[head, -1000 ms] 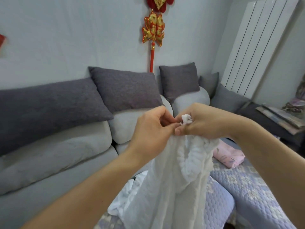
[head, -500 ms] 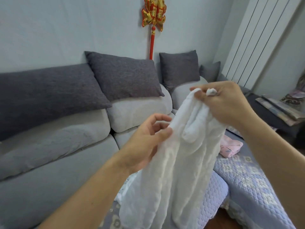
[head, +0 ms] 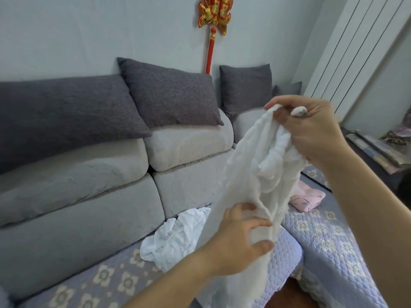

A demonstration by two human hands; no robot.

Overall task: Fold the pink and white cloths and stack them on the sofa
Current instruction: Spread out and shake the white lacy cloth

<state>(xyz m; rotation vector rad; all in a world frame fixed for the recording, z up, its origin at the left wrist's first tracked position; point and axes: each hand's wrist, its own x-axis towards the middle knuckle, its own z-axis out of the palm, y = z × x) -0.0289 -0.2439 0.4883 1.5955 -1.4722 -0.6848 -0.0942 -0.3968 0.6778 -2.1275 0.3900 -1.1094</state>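
Head view: white cloth (head: 251, 174) hangs from right hand (head: 311, 130), left hand (head: 240, 238) touching.

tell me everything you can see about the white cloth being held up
The white cloth is a soft, textured fabric, thin enough to look slightly sheer, unfolded and hanging in loose vertical folds above the sofa seat. The right hand grips its bunched top corner, a bit of cloth poking out between the fingers. The left hand touches it lower down, fingers spread around an edge. Its bottom end runs out of view.
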